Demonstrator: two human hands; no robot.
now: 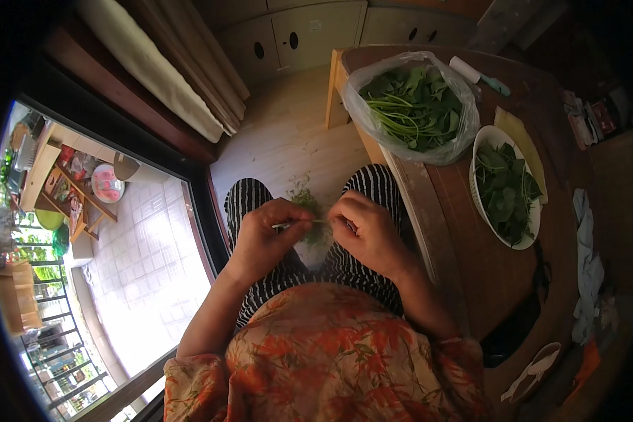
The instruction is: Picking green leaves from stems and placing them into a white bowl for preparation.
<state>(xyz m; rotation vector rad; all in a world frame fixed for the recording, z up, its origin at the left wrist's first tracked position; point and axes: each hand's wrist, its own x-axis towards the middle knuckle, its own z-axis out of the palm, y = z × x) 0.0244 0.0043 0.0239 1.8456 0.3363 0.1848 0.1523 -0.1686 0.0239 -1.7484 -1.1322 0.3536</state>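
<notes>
Between my two hands, above my lap, a thin pale-green stem [320, 221] is stretched level. My left hand [274, 232] pinches one end between thumb and fingertips, and a short piece of it pokes out on the left. My right hand [363, 227] grips the other end, its fingers curled and partly hiding it. Below the hands, a loose heap of green trimmings [305, 196] lies on the floor between my knees. To the right, a clear plastic bag [467, 129] holds leafy greens [411, 108] with long stems. A white basket [477, 195] beside it holds more leaves [506, 195].
The wooden table [453, 211] runs along my right side. On it are a white-and-teal handled tool [477, 75], a yellowish cloth [525, 150], a dark flat object [511, 332] and a bluish cloth [585, 269]. A glass door frame [198, 211] stands close on my left.
</notes>
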